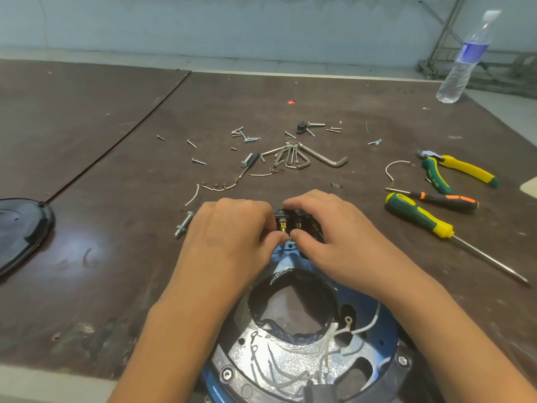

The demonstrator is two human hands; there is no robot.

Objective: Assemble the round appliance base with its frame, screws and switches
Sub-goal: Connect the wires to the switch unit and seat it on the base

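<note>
The round blue appliance base [386, 341] lies at the near edge of the table, its silver inner frame [247, 353] and white wires exposed. At the base's far rim both hands hold a black switch block [296, 223] with brass contacts. My left hand [232, 231] grips its left end with curled fingers. My right hand [328, 228] pinches it between fingers on top and thumb below. Most of the block is hidden under the fingers.
Loose screws [241, 133], a ring of hex keys [299, 157] and short wire jumpers [218, 186] lie beyond the hands. Pliers [456, 170] and two screwdrivers [421, 219] are on the right, a water bottle [465, 59] far right, a bolt [183, 224] and a black cover [20, 228] on the left.
</note>
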